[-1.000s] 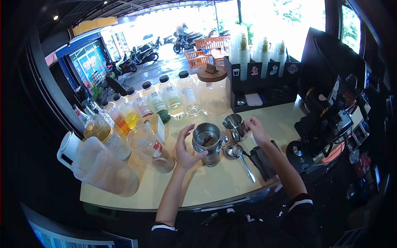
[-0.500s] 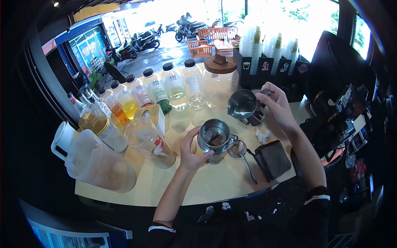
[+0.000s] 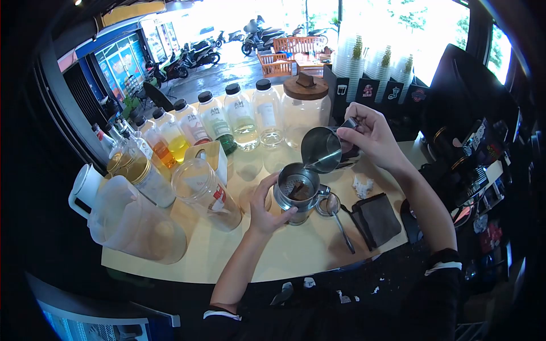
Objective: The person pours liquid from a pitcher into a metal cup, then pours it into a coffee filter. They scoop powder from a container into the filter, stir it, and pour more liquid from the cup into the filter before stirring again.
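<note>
My left hand (image 3: 269,206) is curled around the side of a metal coffee dripper (image 3: 314,200), thumb in front and fingers at the far left. The dripper has a small side handle and perforations inside, with a dark brown patch at its bottom. It sits upright on a clear glass, mostly hidden beneath. My right hand (image 3: 367,136) grips the handle of a steel pitcher (image 3: 319,149), closed around it. The pitcher is tilted left, its spout just above the dripper's rim. Whether liquid is flowing I cannot make out.
A spoon (image 3: 343,232) on a small round metal lid, a dark folded cloth (image 3: 376,220) and crumpled tissue (image 3: 362,186) lie right. Left stand a plastic jug (image 3: 136,221) and a clear canister (image 3: 213,199). Several bottles (image 3: 242,122) and a wooden-lidded jar (image 3: 304,113) line the back.
My right hand has moved the pitcher left and toward me and tipped it further, bringing the spout over the dripper. My left hand stays nearly in place.
</note>
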Tool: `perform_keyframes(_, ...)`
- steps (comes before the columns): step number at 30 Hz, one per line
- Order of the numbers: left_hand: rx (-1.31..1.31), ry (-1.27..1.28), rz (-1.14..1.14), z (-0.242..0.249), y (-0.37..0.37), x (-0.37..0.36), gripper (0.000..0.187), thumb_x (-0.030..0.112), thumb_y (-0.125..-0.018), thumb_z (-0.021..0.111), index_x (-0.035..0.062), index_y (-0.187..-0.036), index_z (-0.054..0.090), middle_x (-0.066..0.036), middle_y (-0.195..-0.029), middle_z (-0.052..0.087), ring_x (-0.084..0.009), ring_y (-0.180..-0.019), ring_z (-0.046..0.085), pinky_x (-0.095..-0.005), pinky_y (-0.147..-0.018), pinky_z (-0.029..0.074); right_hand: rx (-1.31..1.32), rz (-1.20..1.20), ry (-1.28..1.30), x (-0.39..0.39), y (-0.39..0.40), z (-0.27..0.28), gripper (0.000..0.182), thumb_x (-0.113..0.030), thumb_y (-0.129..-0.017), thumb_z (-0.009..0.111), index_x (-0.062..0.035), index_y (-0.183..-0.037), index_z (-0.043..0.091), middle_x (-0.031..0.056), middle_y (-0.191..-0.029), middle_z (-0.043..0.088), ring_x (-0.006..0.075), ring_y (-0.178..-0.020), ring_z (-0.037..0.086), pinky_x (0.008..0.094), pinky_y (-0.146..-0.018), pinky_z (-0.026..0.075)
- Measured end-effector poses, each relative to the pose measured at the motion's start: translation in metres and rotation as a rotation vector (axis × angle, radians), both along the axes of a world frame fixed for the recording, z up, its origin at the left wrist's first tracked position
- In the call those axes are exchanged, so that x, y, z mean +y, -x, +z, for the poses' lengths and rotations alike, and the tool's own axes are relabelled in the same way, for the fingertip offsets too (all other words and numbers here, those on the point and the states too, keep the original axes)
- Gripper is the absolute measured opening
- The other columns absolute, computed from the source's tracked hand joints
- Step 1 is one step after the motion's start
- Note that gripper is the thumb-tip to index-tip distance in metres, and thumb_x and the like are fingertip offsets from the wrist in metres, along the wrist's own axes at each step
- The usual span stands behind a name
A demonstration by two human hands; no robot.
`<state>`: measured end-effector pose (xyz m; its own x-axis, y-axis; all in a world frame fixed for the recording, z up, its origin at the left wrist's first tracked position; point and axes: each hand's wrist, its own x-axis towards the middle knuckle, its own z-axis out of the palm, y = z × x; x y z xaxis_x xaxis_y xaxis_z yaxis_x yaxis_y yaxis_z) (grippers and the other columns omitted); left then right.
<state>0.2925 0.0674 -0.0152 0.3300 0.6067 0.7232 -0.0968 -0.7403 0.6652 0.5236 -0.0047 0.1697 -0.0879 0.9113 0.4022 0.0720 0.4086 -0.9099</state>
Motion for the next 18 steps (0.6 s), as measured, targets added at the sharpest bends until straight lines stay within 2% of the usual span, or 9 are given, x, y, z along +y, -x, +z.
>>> perform_keyframes(6, -0.012, -0.006, -0.017, 0.0001, 0.0003, 0.0018, 0.074, 0.023, -0.06, 0.082, 0.0008, -0.123, 0.05, -0.018, -0.126, 0.055, -0.0296, -0.118, 0.052, -0.0403, -0.102, 0.039, -0.069, -0.029, -0.019, 0.0018, 0.0046, -0.0002, 0.012, -0.001, -0.087, 0.061, -0.0011, -0.086, 0.049, 0.0002, -0.082, 0.058, 0.0041, -0.077, 0.06, 0.0229, -0.073, 0.056)
perform_keyframes(8, 0.007, -0.027, -0.01, -0.0008, 0.0009, 0.003, 0.074, 0.023, -0.06, 0.082, 0.0005, -0.123, 0.051, -0.018, -0.125, 0.055, -0.0297, -0.119, 0.052, -0.0402, -0.102, 0.039, -0.247, -0.076, -0.061, 0.0055, 0.0002, -0.0026, 0.014, -0.003, -0.086, 0.063, -0.001, -0.084, 0.049, -0.0012, -0.076, 0.055, 0.0026, -0.073, 0.057, 0.0215, -0.069, 0.055)
perform_keyframes(14, -0.007, -0.02, 0.014, 0.0, 0.0, 0.0002, 0.074, 0.024, -0.06, 0.082, 0.0001, -0.123, 0.051, -0.018, -0.125, 0.055, -0.0299, -0.118, 0.052, -0.0404, -0.102, 0.04, -0.177, -0.074, -0.031, 0.0005, 0.01, 0.0012, 0.017, -0.004, -0.085, 0.064, -0.0014, -0.082, 0.047, -0.0029, -0.07, 0.049, 0.0008, -0.063, 0.05, 0.0197, -0.061, 0.053)
perform_keyframes(18, -0.001, -0.013, 0.017, -0.002, 0.0001, 0.0012, 0.074, 0.024, -0.06, 0.082, 0.0001, -0.123, 0.051, -0.018, -0.125, 0.055, -0.0301, -0.118, 0.052, -0.0405, -0.102, 0.04, -0.227, -0.09, -0.057, 0.001, 0.0077, -0.0006, 0.019, -0.004, -0.085, 0.064, -0.0013, -0.081, 0.046, -0.0032, -0.069, 0.048, 0.0013, -0.061, 0.051, 0.0197, -0.059, 0.054)
